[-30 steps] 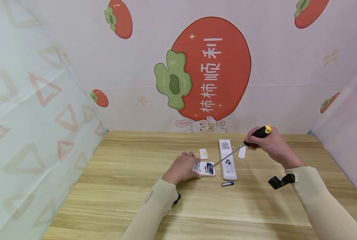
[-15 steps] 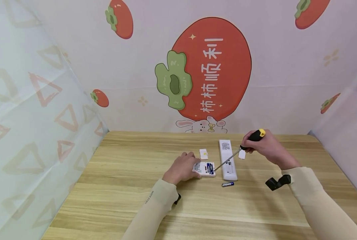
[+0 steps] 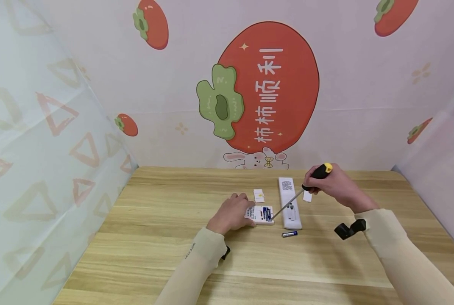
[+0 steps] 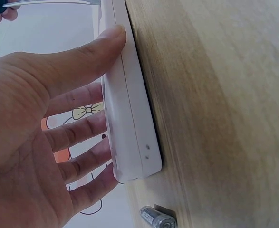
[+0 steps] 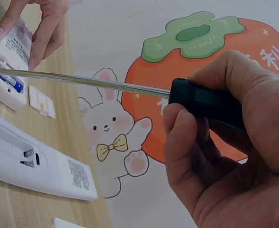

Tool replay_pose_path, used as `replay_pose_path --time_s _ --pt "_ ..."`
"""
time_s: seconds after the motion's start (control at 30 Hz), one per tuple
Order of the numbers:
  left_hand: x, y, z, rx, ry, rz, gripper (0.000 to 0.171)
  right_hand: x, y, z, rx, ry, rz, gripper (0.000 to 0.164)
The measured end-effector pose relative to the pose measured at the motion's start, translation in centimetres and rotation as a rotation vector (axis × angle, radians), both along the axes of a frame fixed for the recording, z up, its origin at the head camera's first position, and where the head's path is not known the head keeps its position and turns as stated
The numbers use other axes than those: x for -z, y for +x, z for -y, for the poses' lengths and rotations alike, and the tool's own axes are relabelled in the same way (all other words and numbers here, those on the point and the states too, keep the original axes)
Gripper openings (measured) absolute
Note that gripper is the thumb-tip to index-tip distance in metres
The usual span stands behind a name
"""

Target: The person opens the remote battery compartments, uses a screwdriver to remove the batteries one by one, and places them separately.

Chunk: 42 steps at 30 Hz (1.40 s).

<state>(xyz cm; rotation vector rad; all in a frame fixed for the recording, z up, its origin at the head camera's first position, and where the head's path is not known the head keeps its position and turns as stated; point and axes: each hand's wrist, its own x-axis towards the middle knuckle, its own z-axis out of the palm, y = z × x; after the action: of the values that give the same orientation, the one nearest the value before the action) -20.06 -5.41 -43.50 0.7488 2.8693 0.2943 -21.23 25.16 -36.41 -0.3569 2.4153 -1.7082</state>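
My left hand [image 3: 230, 214] holds a small white remote control [image 3: 258, 209] lying back up on the table, thumb along one side and fingers on the other. Its battery bay is uncovered, with blue batteries [image 5: 11, 82] inside. My right hand [image 3: 339, 186] grips the black and yellow handle of a screwdriver [image 5: 125, 88]. The metal shaft slants down to the left, and its tip is right at the end of a battery in the bay. A long white remote control [image 3: 286, 190], its empty battery bay facing up, lies between the hands.
A loose blue battery [image 3: 289, 234] lies in front of the long remote. Another battery [image 4: 158, 218] shows near my left hand. Two small white covers, one [image 3: 258, 195] behind the small remote and one [image 3: 307, 196] beside the long one, rest on the wooden table [image 3: 165, 237].
My right hand has shifted left, and the screwdriver tip has moved slightly toward the near side along the bay's end. My left hand and the small remote have stayed still.
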Motion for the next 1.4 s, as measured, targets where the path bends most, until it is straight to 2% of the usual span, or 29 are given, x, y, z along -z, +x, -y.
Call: replay_pose_path --time_s 0.17,0.4,0.63,0.9,1.2,1.4 --pt "0.1 0.0 0.0 0.004 -0.003 -0.005 0.061 -0.4 -0.2 0.5 -0.006 0.016 0.033 0.017" --pt "0.2 -0.2 0.1 0.01 -0.001 -0.008 0.061 -1.0 -0.3 1.9 0.085 0.096 0.081 0.028" --pt "0.2 -0.2 0.0 0.008 -0.007 -0.008 0.061 -1.2 -0.9 2.9 0.142 0.123 0.126 0.028" --pt "0.2 -0.2 0.0 0.008 -0.01 -0.01 0.062 -1.2 -2.1 3.4 0.131 0.113 0.163 0.026" --pt "0.0 -0.2 -0.1 0.002 -0.005 -0.007 0.061 -2.5 -2.9 5.2 0.08 0.23 0.128 0.025" --pt "0.0 -0.1 -0.1 0.015 -0.017 -0.017 0.062 -3.0 -3.0 6.4 0.054 0.258 0.102 0.026"
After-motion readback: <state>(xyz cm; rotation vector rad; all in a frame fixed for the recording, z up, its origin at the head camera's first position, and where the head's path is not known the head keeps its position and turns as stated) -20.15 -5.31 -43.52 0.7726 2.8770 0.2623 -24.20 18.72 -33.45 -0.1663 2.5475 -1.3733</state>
